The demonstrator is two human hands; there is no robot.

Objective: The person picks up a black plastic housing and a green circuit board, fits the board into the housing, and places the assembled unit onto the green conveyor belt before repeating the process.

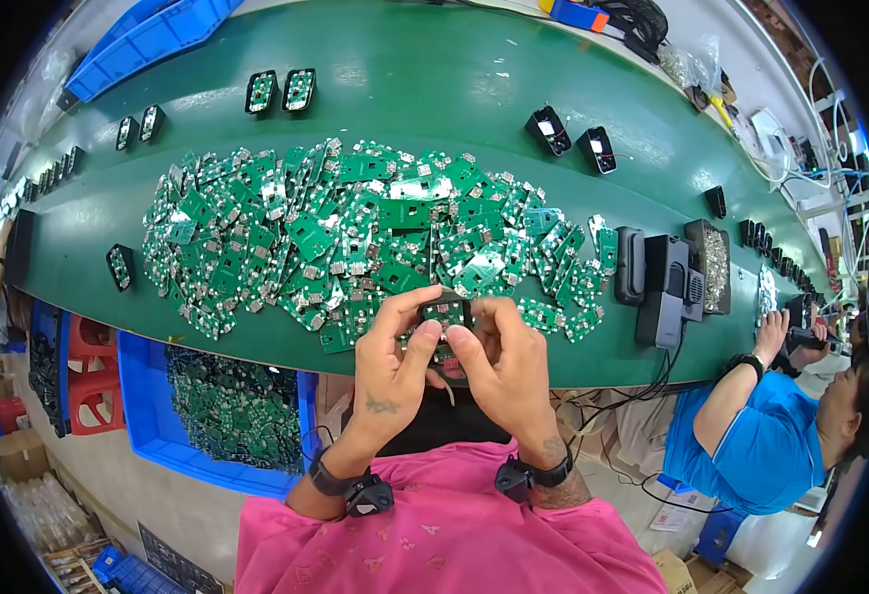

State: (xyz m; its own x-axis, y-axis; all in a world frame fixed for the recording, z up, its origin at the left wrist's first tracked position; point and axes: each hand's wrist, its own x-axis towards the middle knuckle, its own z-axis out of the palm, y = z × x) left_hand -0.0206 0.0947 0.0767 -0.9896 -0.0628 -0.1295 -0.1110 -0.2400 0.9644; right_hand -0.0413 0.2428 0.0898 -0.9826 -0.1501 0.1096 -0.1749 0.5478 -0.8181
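Note:
A black plastic housing with a green circuit board [444, 313] in it is held between my two hands, over the table's near edge. My left hand [392, 368] is closed round its left side and my right hand [506, 368] round its right side. Both thumbs press on the board from above, side by side. Fingers and thumbs cover much of the housing. Just beyond my hands spreads a wide heap of loose green circuit boards [307, 236], lying at all angles on the green table [414, 74].
Filled black housings [300, 90] stand at the far left, and black housings with wires [598, 150] at the far right. Right of the heap are a dark grey device [660, 287] and a tray of small metal parts [714, 265]. A blue bin [152, 436] of boards sits below left. A co-worker [751, 436] works at right.

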